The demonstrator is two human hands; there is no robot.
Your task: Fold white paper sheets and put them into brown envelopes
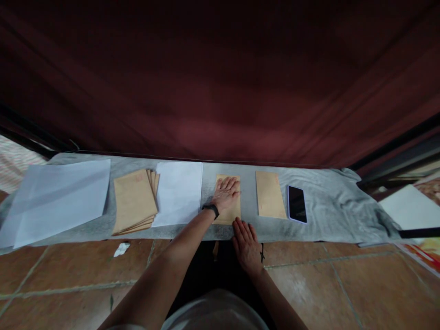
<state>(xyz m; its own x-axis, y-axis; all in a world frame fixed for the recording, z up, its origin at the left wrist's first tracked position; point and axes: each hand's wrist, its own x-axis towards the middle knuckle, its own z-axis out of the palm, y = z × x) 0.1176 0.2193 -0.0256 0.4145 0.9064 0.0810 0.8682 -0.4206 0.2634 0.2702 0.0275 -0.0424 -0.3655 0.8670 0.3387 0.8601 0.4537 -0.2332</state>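
A brown paper envelope (228,215) lies in front of me on the grey cloth. My left hand (227,192), with a dark band at the wrist, rests flat on top of it, fingers extended, hiding its middle. At the near edge of the cloth, by the envelope's lower right corner, my right hand (246,243) lies palm down with its fingers stretched out. Whether it touches the envelope I cannot tell. Another brown envelope (270,195) lies by itself to the right. Left of my left hand is a stack of white paper (178,192).
A fanned pile of brown envelopes (134,199) and large white sheets (62,195) lie at the left. A phone (297,204) sits right of the single envelope. Behind the narrow cloth-covered surface (330,201) hangs a dark red curtain (220,101). A crumpled tissue (121,249) is on the tiled floor.
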